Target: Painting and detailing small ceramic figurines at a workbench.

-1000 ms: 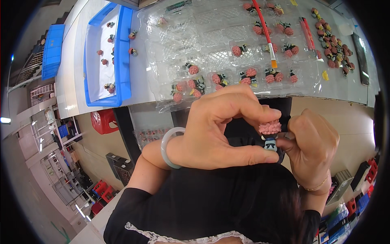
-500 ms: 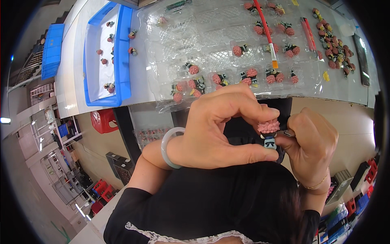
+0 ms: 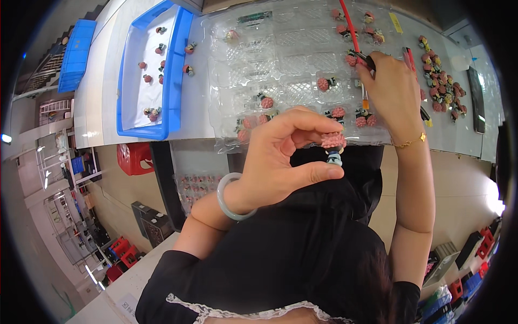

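The left hand pinches a pink-topped figurine upright between thumb and fingertips. Ahead and rightward, the right hand grips a slim dark tool above a clear tray. Right of that hand lies a figurine heap; far left of both hands, a blue bin.

Nowhere legible enough to spell out. Shows as faint lettering in the left-hand part of the clear plastic tray (blurred, perhaps in the plastic, perhaps beneath it). Appears again as small marks, too fine to tell, on a dark green strip towards the tray's far edge, and on a yellow strip at far right. Stands likewise unreadable, in dark print, on a white label on the pale surface at lower left.
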Demonstrator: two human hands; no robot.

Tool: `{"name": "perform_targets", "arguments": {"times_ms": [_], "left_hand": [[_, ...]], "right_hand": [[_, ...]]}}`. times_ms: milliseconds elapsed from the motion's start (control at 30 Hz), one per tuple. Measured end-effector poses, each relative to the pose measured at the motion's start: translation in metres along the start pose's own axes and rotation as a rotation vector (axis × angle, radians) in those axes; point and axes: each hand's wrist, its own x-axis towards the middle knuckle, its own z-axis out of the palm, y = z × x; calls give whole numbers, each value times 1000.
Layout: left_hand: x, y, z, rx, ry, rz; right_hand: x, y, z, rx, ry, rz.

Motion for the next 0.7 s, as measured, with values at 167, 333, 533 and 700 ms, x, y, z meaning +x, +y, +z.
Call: {"name": "perform_targets", "arguments": {"times_ms": [167, 333, 533, 700], "left_hand": [[3, -3, 0, 98, -5, 36], [3, -4, 2, 146, 33, 52], [2, -8, 0, 259, 96, 99], [6, -7, 1, 474, 67, 180]], "right_hand": [[2, 0, 2, 17, -6, -5], [0, 10, -3, 214, 50, -73], [-23, 11, -42, 748, 7, 18], [-51, 4, -66, 896, 87, -136]]}}
